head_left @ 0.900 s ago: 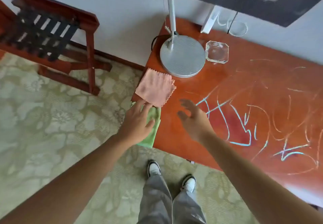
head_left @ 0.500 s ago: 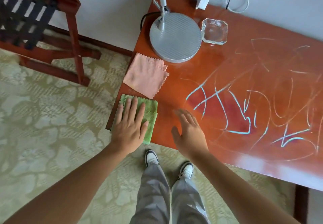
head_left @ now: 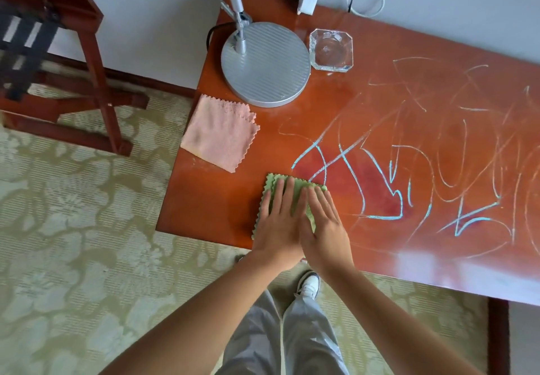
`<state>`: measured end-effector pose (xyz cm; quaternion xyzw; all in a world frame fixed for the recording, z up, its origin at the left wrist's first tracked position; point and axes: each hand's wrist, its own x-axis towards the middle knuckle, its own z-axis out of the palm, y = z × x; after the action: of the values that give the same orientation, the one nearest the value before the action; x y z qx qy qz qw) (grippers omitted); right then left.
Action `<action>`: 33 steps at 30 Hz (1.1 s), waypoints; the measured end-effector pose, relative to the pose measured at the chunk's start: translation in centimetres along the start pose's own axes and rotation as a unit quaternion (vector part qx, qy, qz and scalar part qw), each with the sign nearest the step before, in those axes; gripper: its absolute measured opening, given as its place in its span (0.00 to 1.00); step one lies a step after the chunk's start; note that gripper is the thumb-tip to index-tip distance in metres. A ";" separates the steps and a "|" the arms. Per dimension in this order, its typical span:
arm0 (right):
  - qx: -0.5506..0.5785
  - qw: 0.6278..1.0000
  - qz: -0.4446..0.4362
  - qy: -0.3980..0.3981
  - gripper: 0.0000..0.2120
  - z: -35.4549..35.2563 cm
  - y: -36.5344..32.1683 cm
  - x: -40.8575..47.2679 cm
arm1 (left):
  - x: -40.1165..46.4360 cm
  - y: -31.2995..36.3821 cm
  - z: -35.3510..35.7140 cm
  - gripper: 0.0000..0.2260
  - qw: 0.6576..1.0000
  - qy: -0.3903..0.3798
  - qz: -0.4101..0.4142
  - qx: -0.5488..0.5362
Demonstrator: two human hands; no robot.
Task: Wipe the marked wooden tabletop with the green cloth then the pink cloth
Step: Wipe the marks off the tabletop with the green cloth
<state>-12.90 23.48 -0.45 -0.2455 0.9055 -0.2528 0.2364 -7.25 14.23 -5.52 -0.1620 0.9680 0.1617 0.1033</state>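
Green cloth (head_left: 270, 189): we find it flat near the counter's (head_left: 365, 105) front edge, at the left end of the blue scribbles (head_left: 380, 187). Left hand (head_left: 279, 222) and right hand (head_left: 324, 228): side by side, each grip flat, straight fingers pressing the cloth. Pink cloth (head_left: 220, 133): behind, apart, overhanging the left edge. Lamp base (head_left: 264, 63) and glass ashtray (head_left: 331, 50): at the back.
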 end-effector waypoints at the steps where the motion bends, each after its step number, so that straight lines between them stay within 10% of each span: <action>1: 0.001 1.000 -0.001 0.003 0.27 0.4 -0.2 0.0 | -0.4 -0.9 -0.6 0.32 0.999 0.022 0.009 -0.027; 5: -0.078 0.994 -0.073 0.022 0.28 2.7 -1.7 0.1 | -2.0 -6.9 -2.1 0.21 0.989 0.139 0.016 -0.044; 33: -0.296 0.945 -0.141 0.018 0.34 2.3 -1.5 17.0 | -0.7 -10.0 -0.5 0.19 0.980 0.193 0.037 -0.033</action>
<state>-24.23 11.99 -6.47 -0.4248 0.8998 -0.0090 0.0990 -3.22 5.28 -7.68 -0.1575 0.9691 0.1631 -0.0971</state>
